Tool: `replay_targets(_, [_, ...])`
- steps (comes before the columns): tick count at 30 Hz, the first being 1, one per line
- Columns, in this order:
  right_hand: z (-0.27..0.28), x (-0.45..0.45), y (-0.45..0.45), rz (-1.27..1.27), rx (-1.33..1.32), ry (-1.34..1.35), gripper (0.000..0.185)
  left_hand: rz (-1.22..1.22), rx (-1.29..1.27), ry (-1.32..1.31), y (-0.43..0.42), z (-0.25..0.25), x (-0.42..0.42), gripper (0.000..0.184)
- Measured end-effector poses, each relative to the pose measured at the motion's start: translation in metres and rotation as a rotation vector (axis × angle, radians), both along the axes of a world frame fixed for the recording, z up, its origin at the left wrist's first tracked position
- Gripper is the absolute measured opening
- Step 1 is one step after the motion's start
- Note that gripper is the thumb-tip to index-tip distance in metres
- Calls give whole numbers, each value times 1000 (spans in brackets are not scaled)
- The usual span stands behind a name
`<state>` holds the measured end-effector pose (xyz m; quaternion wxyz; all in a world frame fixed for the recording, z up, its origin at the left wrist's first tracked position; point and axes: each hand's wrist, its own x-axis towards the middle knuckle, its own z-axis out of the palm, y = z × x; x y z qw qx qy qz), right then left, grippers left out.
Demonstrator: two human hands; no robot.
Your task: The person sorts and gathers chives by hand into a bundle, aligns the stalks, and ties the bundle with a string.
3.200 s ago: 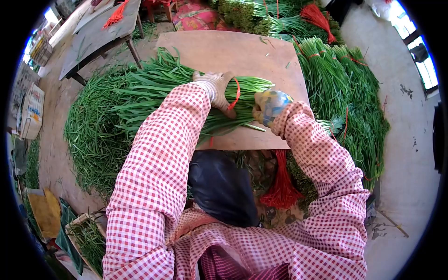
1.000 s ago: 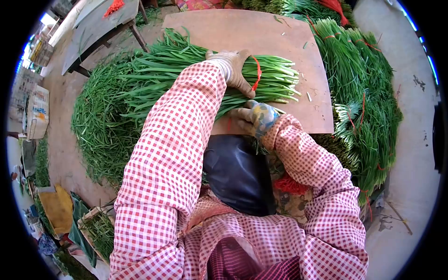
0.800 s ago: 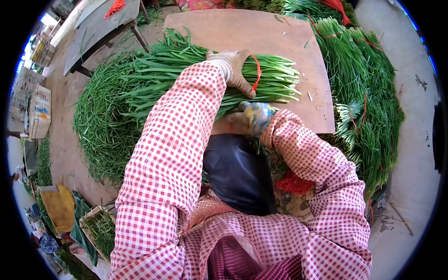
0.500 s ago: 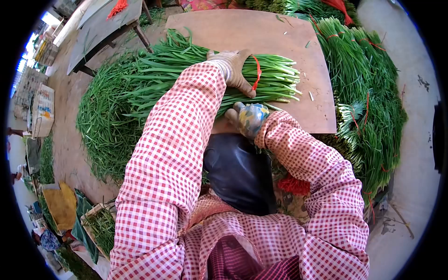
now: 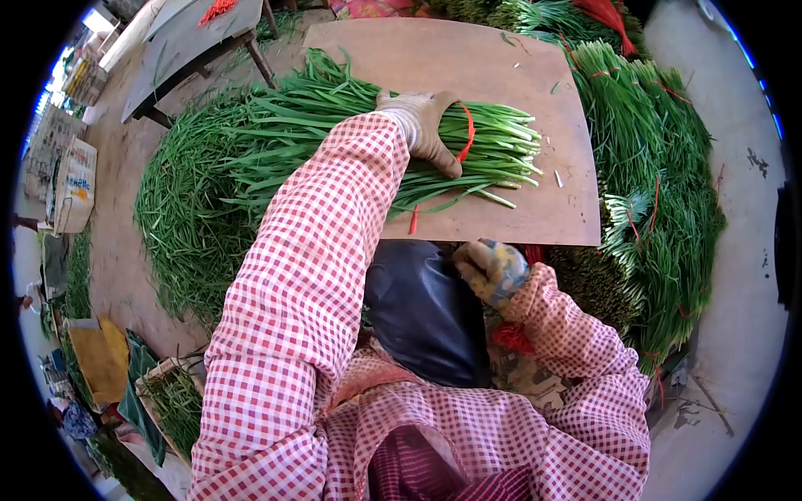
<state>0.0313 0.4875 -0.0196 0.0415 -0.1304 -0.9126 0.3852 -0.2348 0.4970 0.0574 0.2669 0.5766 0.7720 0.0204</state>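
A bunch of garlic chives (image 5: 494,144) lies across the board (image 5: 535,219), pale cut ends to the right and leaves to the left. My gloved left hand (image 5: 428,134) presses over the bunch with the thumb at its near side, beside a red tie (image 5: 469,138) around the stems. Under the near leaves, a second red strip (image 5: 413,220) pokes out. My right hand (image 5: 491,269), in a patterned glove, is off the board, beyond its near edge. Its fingers are curled; whatever they may hold is hidden. Red ties (image 5: 512,336) hang just below that hand.
Tied chive bundles (image 5: 660,167) are stacked along the right side. Loose chives (image 5: 180,217) pile up at the left. A dark table (image 5: 196,42) stands at the far left, and a dark apron (image 5: 426,313) covers my lap. Small stem scraps lie on the board.
My right hand has left the near side of the chives and drawn back toward me, below the board's edge. The red strip under the leaves now shows. My left hand stays on the bunch.
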Motion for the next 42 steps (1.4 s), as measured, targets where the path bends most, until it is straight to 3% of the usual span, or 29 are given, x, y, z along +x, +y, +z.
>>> replay_targets(4, [24,-34,14,-33,135,-125,24,4,35,25,0,0,1,115])
replay_targets(7, [-3,-75,21,-233,-230,-458,35,1,47,20,0,-2,0,114])
replay_targets(10, [-13,-87,22,60,218,-121,34,7,51,14,-1,-1,1,113])
replay_targets(12, [1,-83,24,213,383,-98,40,11,46,6,-2,1,3,111])
replay_targets(18, [2,-63,27,353,350,-280,63,-28,58,23,-14,3,21,110])
replay_targets(20, [-1,-46,23,342,393,91,57,-34,12,8,-18,8,27,108])
replay_targets(28, [37,-65,7,159,230,-369,49,-18,-3,-53,-9,5,20,107])
replay_targets(30, [25,-66,4,119,158,-353,38,-10,6,-55,-10,3,20,109])
replay_targets(32, [22,-65,0,104,300,-264,31,-7,6,-46,-11,3,21,110])
replay_targets(36, [16,-61,5,126,209,-250,30,-4,43,-37,-11,2,21,111])
replay_targets(38, [3,-57,2,138,424,15,26,-9,46,-39,-12,0,22,111])
replay_targets(42, [-15,-55,2,86,385,37,20,0,56,-14,-14,2,23,114])
